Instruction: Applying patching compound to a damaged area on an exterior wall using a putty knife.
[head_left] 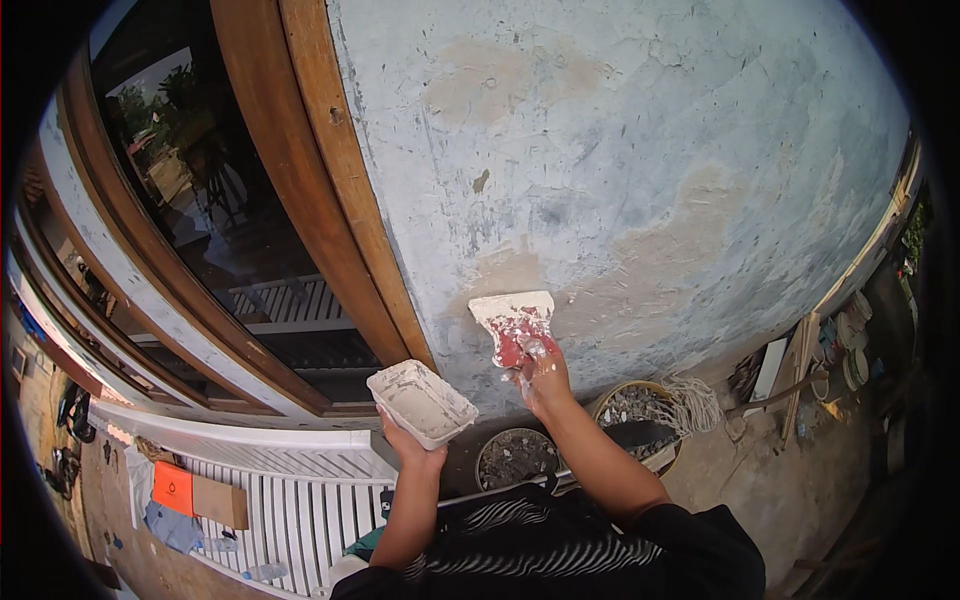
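Note:
My right hand (541, 376) grips a red putty knife (514, 328) with a wide blade, both smeared with white filler. Its blade lies against the pale blue-grey wall (620, 190), at the lower end of a beige filled patch (508, 268). More beige patches spread to the right and higher up. In my left hand (415, 440) rests a white rectangular tub (423, 403), its inside coated with whitish filler. My fingers support it from below and the side. The tub is held left of the putty knife, near the bottom of the wooden window frame (345, 200).
Below the wall stand a round container of rubble (517, 458) and a basin (640, 410) with a string mop head (690, 405) at its edge. A white slatted bench (290, 520) to the left bears an orange box (172, 488) and a cardboard box (220, 503). Planks (797, 380) lean at the right.

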